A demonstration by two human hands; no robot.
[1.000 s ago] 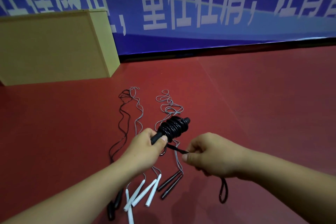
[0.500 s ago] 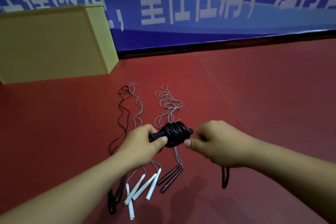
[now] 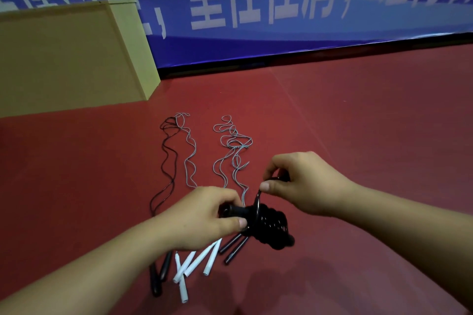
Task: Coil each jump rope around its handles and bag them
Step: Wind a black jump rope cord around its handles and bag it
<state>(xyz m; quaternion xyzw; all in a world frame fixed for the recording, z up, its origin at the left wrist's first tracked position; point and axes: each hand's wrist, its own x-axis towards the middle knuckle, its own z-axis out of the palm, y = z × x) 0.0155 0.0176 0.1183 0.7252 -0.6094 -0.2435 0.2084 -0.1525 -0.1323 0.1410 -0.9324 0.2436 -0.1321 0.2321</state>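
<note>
Coiling of the black rope (image 3: 266, 225) looks nearly finished to me: my left hand (image 3: 204, 217) grips its handles, my right hand (image 3: 302, 184) pinches the last loop above, while four uncoiled ropes (image 3: 190, 161) lie on the floor, bag unseen.

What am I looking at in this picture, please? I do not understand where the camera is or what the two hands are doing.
There is no machine here. The camera sits on a person's head and looks down at their own bare hands. The left hand grips the handles of a black jump rope, already mostly wound into a coil. The right hand pinches the loose black cord just above that coil. On the red floor lie more ropes, not yet coiled: white handles, black handles, and thin grey cords. A tan box stands at the back.
</note>
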